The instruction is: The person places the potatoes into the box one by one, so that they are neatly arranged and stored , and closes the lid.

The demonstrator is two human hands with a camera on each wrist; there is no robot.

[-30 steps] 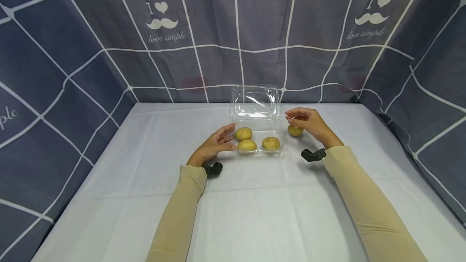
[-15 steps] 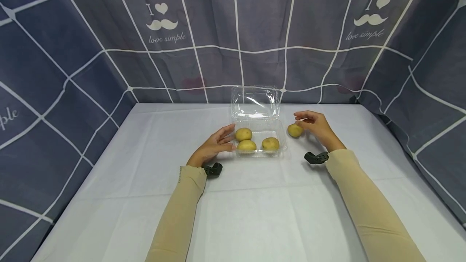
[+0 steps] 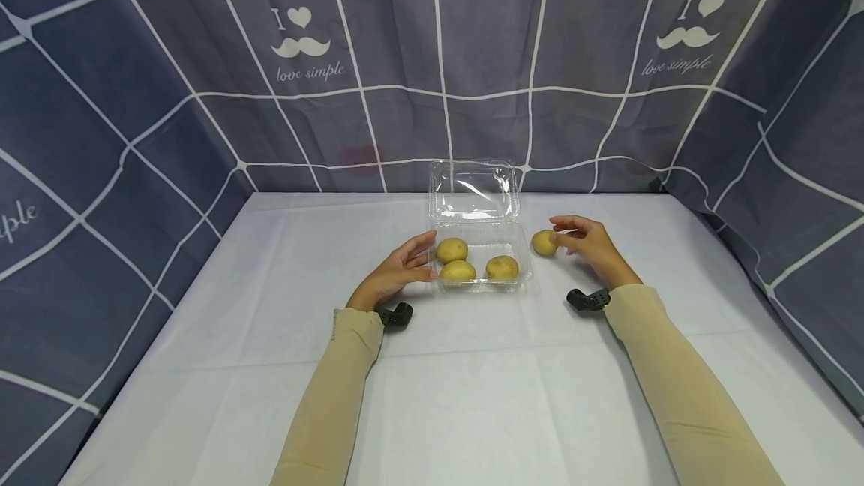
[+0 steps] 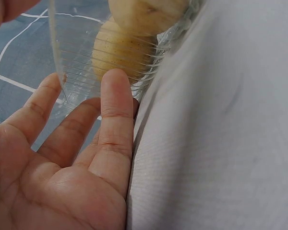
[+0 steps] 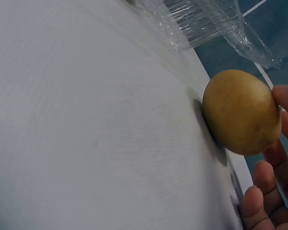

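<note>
A clear plastic clamshell container [image 3: 481, 234] stands with its lid [image 3: 474, 192] raised at the back. Inside lie three yellow potatoes: one at the back left [image 3: 451, 249], one at the front left [image 3: 457, 270] and one at the right [image 3: 502, 267]. My left hand [image 3: 394, 272] rests against the container's left wall, its fingers extended [image 4: 116, 115]. To the right of the container, my right hand [image 3: 590, 244] pinches a fourth potato [image 5: 242, 112] from its right side. The lower fingers [image 5: 264, 177] curl beneath without touching it. Whether the potato is off the table is unclear.
A white cloth [image 3: 459, 396] covers the table. Dark grey gridded curtains [image 3: 391, 126] enclose the back and both sides. The raised lid stands close to the back curtain. A black wrist device [image 3: 588, 299] sits on my right wrist, another [image 3: 396, 314] on my left.
My right hand has drawn back to the right and come down beside the loose potato, which has shifted slightly left. The left hand and the container have stayed put.
</note>
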